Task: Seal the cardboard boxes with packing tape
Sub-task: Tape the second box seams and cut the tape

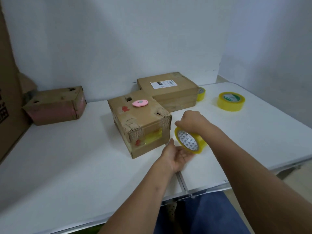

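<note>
A white bench [84,166] fills the lower and middle frame, set against a pale wall. At the far left edge stands a tall cardboard panel [8,98]. At centre sits a worn cardboard box [140,125] with yellow tape on its near side. Behind it, upper centre, lies a flatter labelled box [170,92]; at left, a pink-stained box [55,105] rests near the wall.

Right of centre, both hands meet on a tape roll [190,141], held tilted just right of the worn box. The right hand [192,122] grips the roll from above, fingers curled over its rim. The left hand [177,156] cups it from below, palm up, fingers loosely bent.

A spare tape roll [231,101] lies at upper right, a smaller roll [201,94] touching the labelled box. A pink cutter [140,103] rests on the worn box.
</note>
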A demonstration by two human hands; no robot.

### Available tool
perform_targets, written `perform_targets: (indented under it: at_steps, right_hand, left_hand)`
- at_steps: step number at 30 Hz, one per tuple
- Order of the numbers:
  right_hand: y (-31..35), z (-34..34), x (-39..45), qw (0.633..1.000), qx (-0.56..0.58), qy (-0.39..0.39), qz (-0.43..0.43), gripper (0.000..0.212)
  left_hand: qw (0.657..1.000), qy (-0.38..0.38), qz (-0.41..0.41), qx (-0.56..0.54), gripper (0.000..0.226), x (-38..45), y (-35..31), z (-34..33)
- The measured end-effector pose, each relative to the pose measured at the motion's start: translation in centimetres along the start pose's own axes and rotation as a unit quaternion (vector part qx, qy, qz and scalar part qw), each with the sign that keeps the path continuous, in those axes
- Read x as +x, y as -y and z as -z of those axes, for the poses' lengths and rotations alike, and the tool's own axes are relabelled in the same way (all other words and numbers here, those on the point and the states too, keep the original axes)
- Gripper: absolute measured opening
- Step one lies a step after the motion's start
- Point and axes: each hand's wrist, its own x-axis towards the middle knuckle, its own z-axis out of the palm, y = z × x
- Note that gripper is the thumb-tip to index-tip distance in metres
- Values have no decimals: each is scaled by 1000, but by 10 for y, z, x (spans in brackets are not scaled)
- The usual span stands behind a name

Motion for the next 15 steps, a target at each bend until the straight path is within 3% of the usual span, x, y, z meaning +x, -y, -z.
perform_targets:
  at_steps: [4,6,9,15]
  right_hand:
    - [4,11,-10,999,3,36,10,26]
    - [3,17,-17,995,40,88,-3,44]
    - [-2,19,-32,971,156,177,-24,48]
    - [-8,-7,-54,913,267,307,-25,39]
  left_hand:
    - [998,-11,-31,61,49,1,-2,12]
    - [992,-24,-43,118,42,-3,-8,19]
    - [985,-34,-68,155,30,-14,-15,31]
    - [948,-36,-172,266,12,-45,-21,44]
